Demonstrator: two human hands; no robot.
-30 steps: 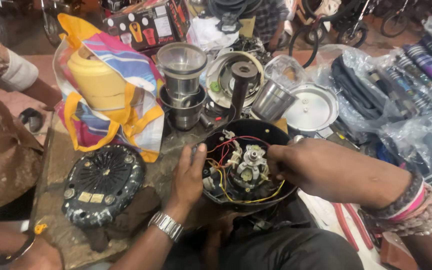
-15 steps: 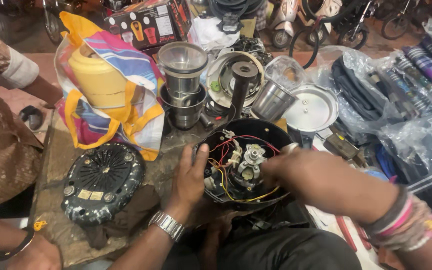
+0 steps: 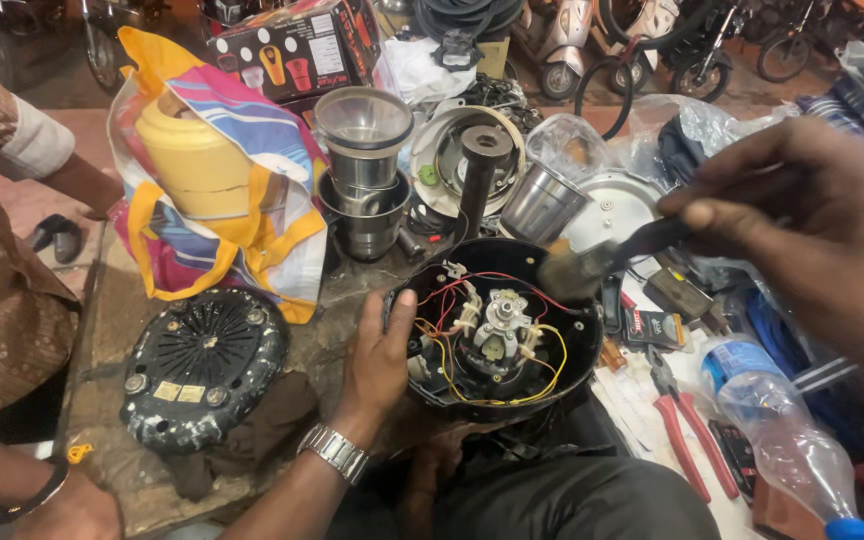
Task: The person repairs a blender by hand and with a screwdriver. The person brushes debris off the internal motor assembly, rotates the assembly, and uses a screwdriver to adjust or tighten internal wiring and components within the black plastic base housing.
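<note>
Head view: left hand [image 3: 380, 352] clamps the near-left rim of the opened black mixer base [image 3: 497, 325], thumb hooked inside beside the red and yellow wires [image 3: 442, 345]; right hand [image 3: 812, 215], raised up and to the right, pinches a dark-handled brush [image 3: 592, 262] whose bristles hang over the base's far-right rim. Motor [image 3: 500, 330] sits bare between both hands. Risk, as I judge it: bristles snagging the loose wires and tugging a lead off, or the housing tipping from the lap if the left grip slackens.
</note>
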